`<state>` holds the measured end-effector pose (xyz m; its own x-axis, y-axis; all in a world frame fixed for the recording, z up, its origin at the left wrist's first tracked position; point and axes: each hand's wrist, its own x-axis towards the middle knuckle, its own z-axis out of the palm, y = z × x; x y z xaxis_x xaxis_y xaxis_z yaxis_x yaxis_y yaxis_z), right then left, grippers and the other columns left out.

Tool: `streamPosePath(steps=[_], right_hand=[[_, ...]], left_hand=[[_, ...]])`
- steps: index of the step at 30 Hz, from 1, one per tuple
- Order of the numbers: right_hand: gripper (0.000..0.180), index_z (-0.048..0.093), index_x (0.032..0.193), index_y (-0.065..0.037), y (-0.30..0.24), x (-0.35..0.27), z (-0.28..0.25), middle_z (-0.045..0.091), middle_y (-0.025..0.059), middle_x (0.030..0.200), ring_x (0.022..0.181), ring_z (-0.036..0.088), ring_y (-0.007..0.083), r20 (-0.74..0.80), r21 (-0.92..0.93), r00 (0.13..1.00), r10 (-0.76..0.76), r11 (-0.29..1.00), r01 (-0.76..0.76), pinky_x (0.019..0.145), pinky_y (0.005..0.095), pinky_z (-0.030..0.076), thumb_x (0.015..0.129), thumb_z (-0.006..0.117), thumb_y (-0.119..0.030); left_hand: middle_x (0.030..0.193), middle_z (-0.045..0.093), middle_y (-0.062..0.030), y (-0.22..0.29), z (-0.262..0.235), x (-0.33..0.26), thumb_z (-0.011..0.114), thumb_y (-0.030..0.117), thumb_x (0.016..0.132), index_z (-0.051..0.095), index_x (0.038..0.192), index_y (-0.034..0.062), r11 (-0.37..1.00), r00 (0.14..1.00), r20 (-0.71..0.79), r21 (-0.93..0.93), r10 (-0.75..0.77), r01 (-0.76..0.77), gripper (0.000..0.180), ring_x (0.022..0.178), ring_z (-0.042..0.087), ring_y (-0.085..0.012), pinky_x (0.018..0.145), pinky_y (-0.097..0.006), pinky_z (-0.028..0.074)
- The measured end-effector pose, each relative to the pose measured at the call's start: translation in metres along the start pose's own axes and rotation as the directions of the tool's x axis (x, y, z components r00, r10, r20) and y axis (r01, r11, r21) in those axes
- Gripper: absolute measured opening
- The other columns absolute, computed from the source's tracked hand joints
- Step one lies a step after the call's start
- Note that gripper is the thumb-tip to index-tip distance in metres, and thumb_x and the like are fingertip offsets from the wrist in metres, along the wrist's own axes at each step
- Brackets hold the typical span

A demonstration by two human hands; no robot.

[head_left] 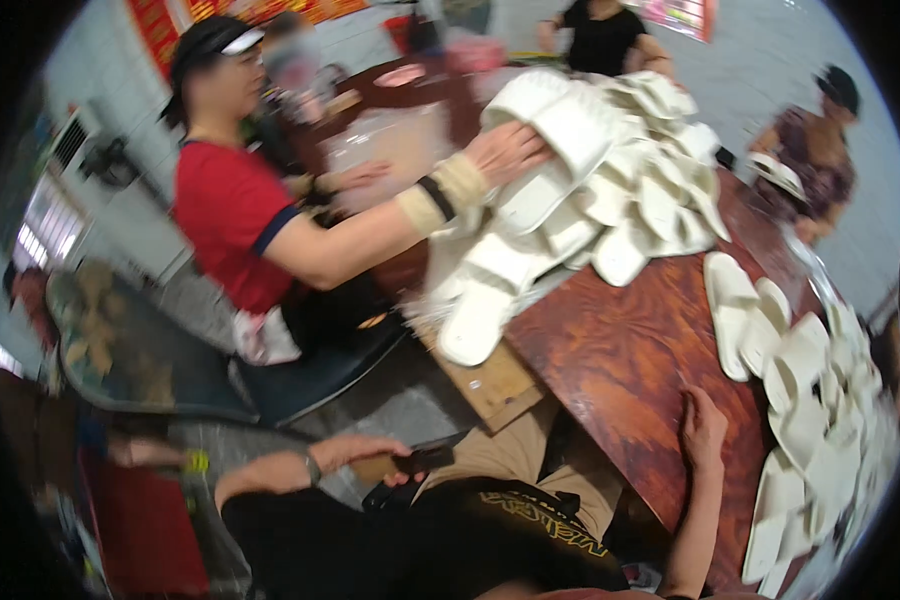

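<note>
My left hand, a wristband at its wrist, is closed on a dark block-shaped object beside my lap; a brown part shows under the palm. I cannot make out its exact kind. My right hand rests on the reddish-brown wooden table, fingers curled in and nothing visible in them. Nearest to it lies a pair of white slippers. Further right spreads a pile of white slippers. Across the table a larger heap of white slippers stands, with one slipper at its top.
A co-worker in a red shirt on the left reaches a hand onto the heap's top slipper. Another person at far right holds a slipper. Someone in black stands behind. A dark chair is at left.
</note>
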<state>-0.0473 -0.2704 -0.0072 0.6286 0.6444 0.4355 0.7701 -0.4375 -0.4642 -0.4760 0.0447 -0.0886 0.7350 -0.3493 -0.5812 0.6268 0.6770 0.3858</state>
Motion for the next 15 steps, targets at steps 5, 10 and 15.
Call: streamPosePath(steps=[5, 10, 15], right_hand=[[0.013, 0.059, 0.096, -0.001, -0.003, -0.004, -0.004, 0.063, 0.0176, 0.081, 0.071, 0.063, 0.0316, 0.021, 0.041, 1.000, 0.011, 0.999, -0.012, 0.062, 0.0339, 0.048, 0.090, 0.048, -0.007], [0.013, 0.059, 0.096, -0.001, 0.000, -0.006, 0.002, 0.063, 0.0171, 0.082, 0.073, 0.063, 0.0300, 0.050, 0.036, 0.998, -0.024, 0.999, 0.022, 0.063, 0.0336, 0.048, 0.091, 0.048, -0.007], [0.013, 0.058, 0.096, 0.000, 0.009, -0.005, 0.007, 0.063, 0.0174, 0.083, 0.075, 0.063, 0.0296, 0.042, 0.053, 0.998, -0.039, 0.998, 0.037, 0.064, 0.0330, 0.048, 0.091, 0.049, -0.008]], left_hand=[[0.078, 0.056, -0.0019, 0.094, 0.103, 0.012, 0.057, 0.035, 0.086, 0.055, 0.106, -0.0038, 0.875, 0.952, 0.179, 0.381, 0.248, -0.300, 0.044, 0.065, 0.046, -0.0071, 0.058, -0.021, 0.038], [0.101, 0.058, -0.0027, 0.169, 0.172, 0.077, 0.068, 0.029, 0.077, 0.051, 0.123, -0.0007, 0.553, 0.828, 0.170, 0.670, 0.535, -0.495, 0.057, 0.090, 0.051, -0.0095, 0.078, -0.025, 0.042], [0.078, 0.063, -0.0117, 0.243, 0.208, 0.173, 0.077, 0.038, 0.057, 0.059, 0.089, -0.0054, 0.013, 0.652, 0.181, 0.960, 0.736, -0.281, 0.057, 0.073, 0.061, -0.0200, 0.065, -0.033, 0.047]])
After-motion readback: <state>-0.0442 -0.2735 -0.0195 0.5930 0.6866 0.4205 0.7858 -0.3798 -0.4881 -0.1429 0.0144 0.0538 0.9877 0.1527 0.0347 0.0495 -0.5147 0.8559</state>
